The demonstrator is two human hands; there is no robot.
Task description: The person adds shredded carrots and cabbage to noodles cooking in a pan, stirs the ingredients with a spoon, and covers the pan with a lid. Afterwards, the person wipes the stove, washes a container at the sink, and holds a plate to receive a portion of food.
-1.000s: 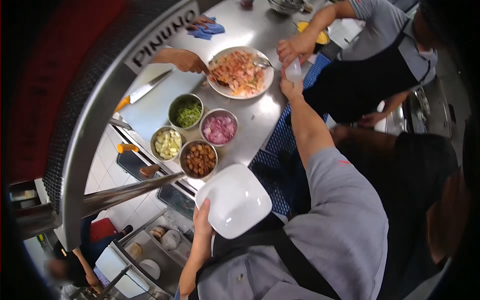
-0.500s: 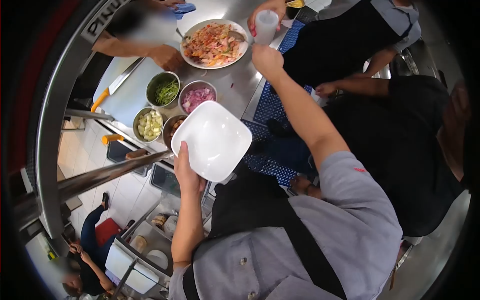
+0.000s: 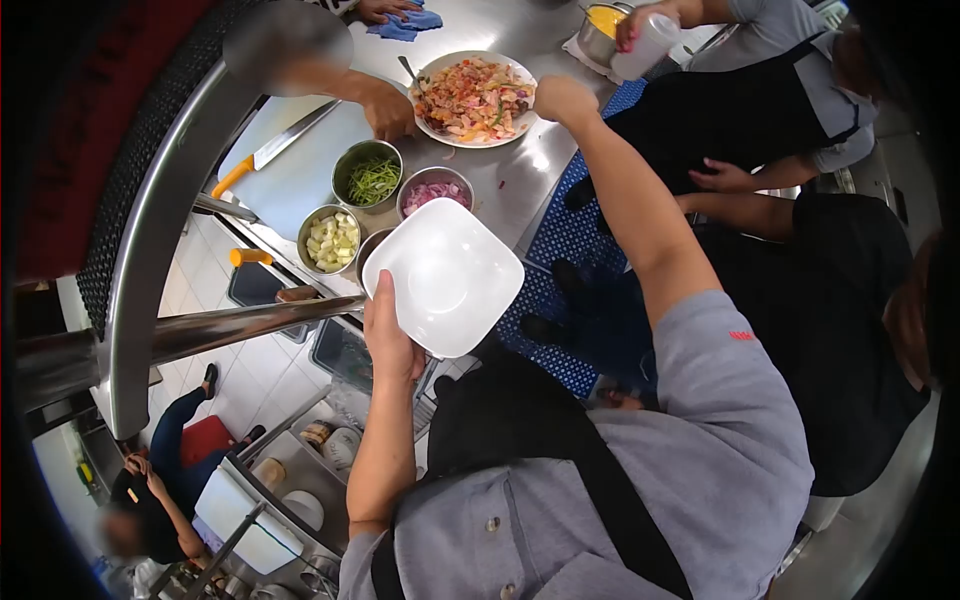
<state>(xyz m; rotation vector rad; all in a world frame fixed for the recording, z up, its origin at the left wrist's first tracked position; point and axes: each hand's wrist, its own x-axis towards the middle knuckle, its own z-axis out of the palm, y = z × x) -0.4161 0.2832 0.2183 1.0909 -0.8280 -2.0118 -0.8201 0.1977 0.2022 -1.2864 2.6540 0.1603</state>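
Observation:
My left hand (image 3: 391, 335) grips a white, square, rounded bowl (image 3: 445, 276) by its near-left edge; nothing lies in the bowl. My right hand (image 3: 566, 101) is closed at the right rim of a large white plate (image 3: 533, 72) heaped with a chopped, mixed salad (image 3: 474, 98). It holds a spoon whose head is buried in the food, so little of it shows. Another utensil handle (image 3: 405, 66) sticks out at the plate's left. Just beyond my bowl stand metal bowls of green strips (image 3: 373, 181), chopped red onion (image 3: 436, 191) and pale chunks (image 3: 332, 241).
Across the counter, another person's hand (image 3: 388, 107) rests beside the plate. A knife (image 3: 290, 135) lies on a white cutting board (image 3: 287, 180). At right a co-worker's hand holds a translucent cup (image 3: 646, 48) near a pot (image 3: 598, 35) with yellow contents. A metal bar (image 3: 255, 331) crosses at left.
The co-worker's cup has moved right, away from the plate, towards the pot. My right hand's spoon has sunk into the food. The whole view has shifted, and my left hand still holds the bowl.

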